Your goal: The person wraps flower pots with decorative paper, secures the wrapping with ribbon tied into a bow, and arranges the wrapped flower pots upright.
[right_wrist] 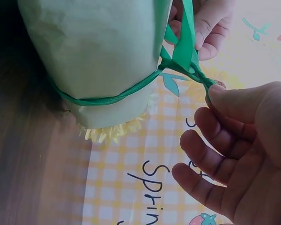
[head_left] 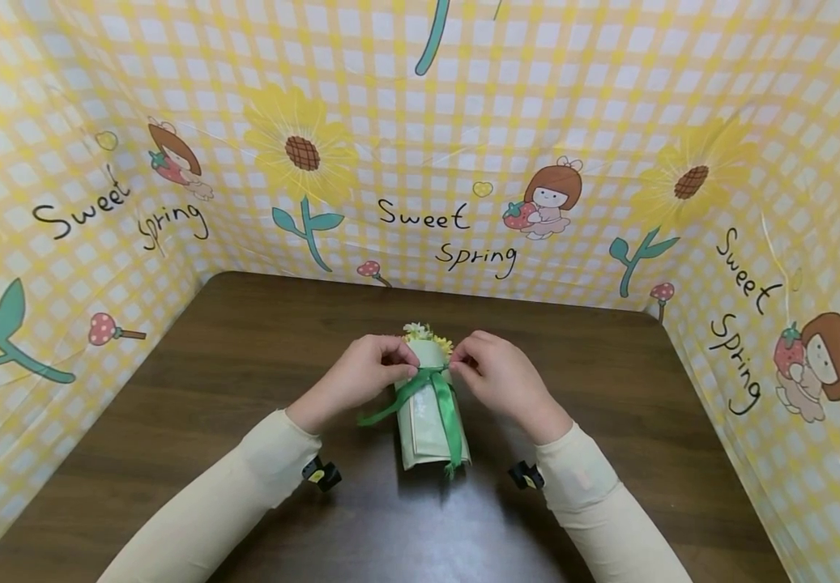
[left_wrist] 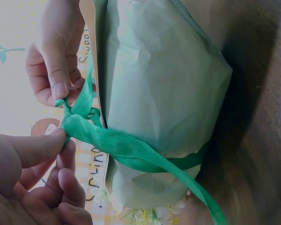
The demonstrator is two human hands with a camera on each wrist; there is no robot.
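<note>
A small bouquet in pale green wrapping paper [head_left: 425, 417] lies on the table, its white and yellow flowers [head_left: 420, 330] toward the far side. Round the wrap runs a green satin ribbon [left_wrist: 126, 147], crossed and looped at the front, with two loose tails hanging over the paper. My left hand [head_left: 376, 364] pinches one part of the ribbon between thumb and forefinger, left of the crossing. On the opposite side my right hand [head_left: 488, 372] pinches a twisted part of it, thumb against forefinger, the other fingers loosely bent [right_wrist: 215, 154].
Dark brown wooden table [head_left: 266, 324] under the bouquet. A yellow checked cloth [head_left: 420, 138] with printed sunflowers and lettering rises as a wall at the back and both sides. A small black device [head_left: 322, 474] sits at the left wrist, another [head_left: 526, 476] at the right.
</note>
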